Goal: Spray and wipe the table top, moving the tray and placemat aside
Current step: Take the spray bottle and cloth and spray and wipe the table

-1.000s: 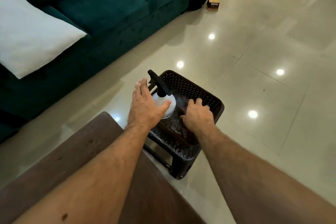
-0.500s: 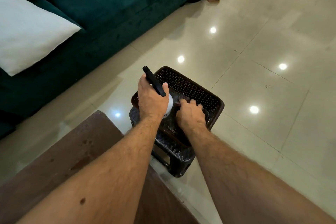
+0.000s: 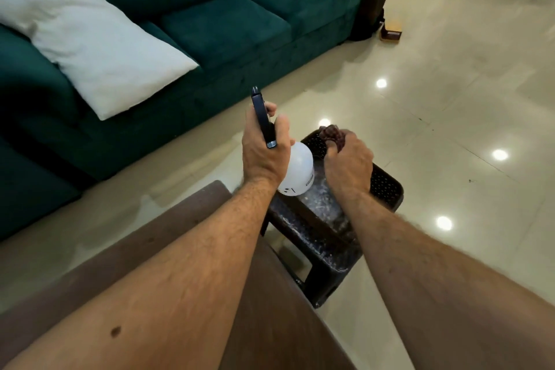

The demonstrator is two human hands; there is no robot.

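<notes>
So far the task looks barely begun: the person has only the tools in hand, and no tray or placemat shows in view, so moving those, spraying and wiping seemingly all remain. The left hand (image 3: 264,156) has its fingers wrapped round the dark trigger head of the white spray bottle (image 3: 295,171), held above the near left part of the dark stool (image 3: 330,219). The right hand (image 3: 348,164) is clenched on a bunched dark cloth (image 3: 332,134), which pokes out past the fingers on the far side. The brown tabletop (image 3: 168,234) lies near, under both forearms
</notes>
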